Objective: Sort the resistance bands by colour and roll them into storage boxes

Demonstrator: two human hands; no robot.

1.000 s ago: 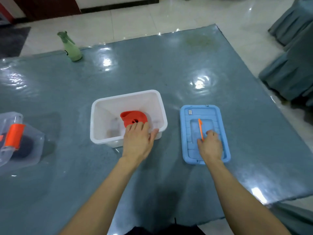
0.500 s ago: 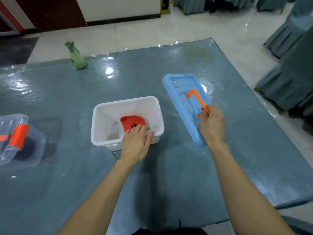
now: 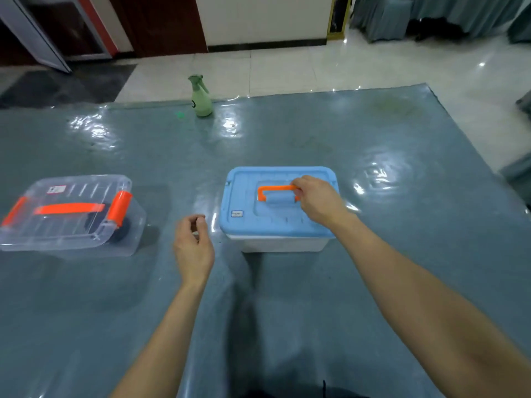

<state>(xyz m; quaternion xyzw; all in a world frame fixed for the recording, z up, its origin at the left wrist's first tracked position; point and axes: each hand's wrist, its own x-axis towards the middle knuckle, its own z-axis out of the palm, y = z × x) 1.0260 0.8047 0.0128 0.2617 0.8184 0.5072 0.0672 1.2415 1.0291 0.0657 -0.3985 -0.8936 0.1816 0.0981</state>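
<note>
Grey-blue glossy table (image 3: 287,311) fills most of the frame, with a pale tiled floor (image 3: 287,73) beyond it at the top. Green spray bottle (image 3: 202,100) stands upright near the far edge, upper centre. White box (image 3: 281,244) sits at centre with its blue lid (image 3: 258,222) flat on top. Right hand (image 3: 319,201) is over the lid, fingers curled round the right end of the orange handle (image 3: 275,189), which stands raised. Left hand (image 3: 194,248) is just left of the white box, apart from it, fingers loosely curled, thumb near forefinger, holding nothing. Clear box (image 3: 71,222) is at centre left, lid on, with an orange strap (image 3: 69,209) across the top and an orange clip (image 3: 119,208) at its right end. Dark roll (image 3: 122,229) shows through the clear box's right end, too blurred to tell more
</note>
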